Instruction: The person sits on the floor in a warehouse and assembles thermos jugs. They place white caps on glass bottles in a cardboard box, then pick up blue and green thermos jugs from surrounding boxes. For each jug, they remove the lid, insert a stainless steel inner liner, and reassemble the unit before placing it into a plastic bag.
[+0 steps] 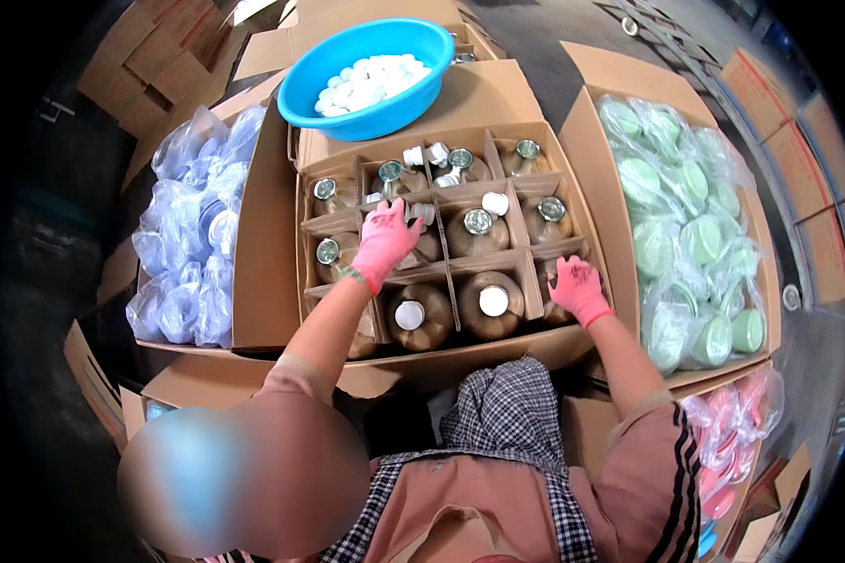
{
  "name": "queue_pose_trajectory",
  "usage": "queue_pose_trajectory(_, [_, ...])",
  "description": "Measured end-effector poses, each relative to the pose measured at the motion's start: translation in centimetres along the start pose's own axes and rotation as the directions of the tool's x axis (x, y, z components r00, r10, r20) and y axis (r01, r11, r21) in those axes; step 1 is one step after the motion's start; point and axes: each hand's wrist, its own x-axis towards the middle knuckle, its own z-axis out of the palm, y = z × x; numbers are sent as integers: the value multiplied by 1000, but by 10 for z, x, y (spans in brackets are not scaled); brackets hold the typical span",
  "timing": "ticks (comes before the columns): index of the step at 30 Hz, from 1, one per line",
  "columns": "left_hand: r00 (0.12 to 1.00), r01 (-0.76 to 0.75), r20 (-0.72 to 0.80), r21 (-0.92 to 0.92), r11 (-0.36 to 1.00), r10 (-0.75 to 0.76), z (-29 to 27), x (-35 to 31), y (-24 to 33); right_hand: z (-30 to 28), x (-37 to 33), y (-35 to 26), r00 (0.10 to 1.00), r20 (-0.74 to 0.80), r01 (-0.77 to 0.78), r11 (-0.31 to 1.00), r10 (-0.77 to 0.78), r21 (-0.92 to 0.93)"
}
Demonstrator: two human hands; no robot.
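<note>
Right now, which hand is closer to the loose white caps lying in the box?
The left hand, probably. It rests on the middle of the box, just below the loose caps near the far row. The right hand is at the near right corner, over a bottle, farther from them.

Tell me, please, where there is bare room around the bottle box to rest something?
The bare cardboard flap between the blue basin and the bottle box is free. The box itself is crowded: bottles fill the cells, left hand and right hand are inside.
</note>
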Motion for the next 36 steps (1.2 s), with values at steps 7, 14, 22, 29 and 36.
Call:
queue_pose_trajectory(7, [965, 208, -115, -214, 955, -236, 42, 33, -16, -2, -11, -14, 981, -90, -178, 983, 175, -35])
queue_pose_trajectory(14, [940, 12, -141, -897, 443, -311, -7, -27, -138, -35, 72, -97, 988, -108, 151, 877, -114, 457])
queue_pose_trajectory(22, [997, 83, -1, 84, 993, -83, -14, -34, -170, 42, 166, -207, 997, -10, 80, 988, -82, -130])
queue_pose_trajectory(29, [937, 277, 174, 161, 947, -304, -29, -15, -117, 34, 173, -215, 985, 166, -53, 998, 45, 41])
queue_pose_trajectory(36, [996, 88, -10, 222, 971, -88, -2, -24, -148, 30, 138, -194, 953, -46, 302, 942, -299, 148])
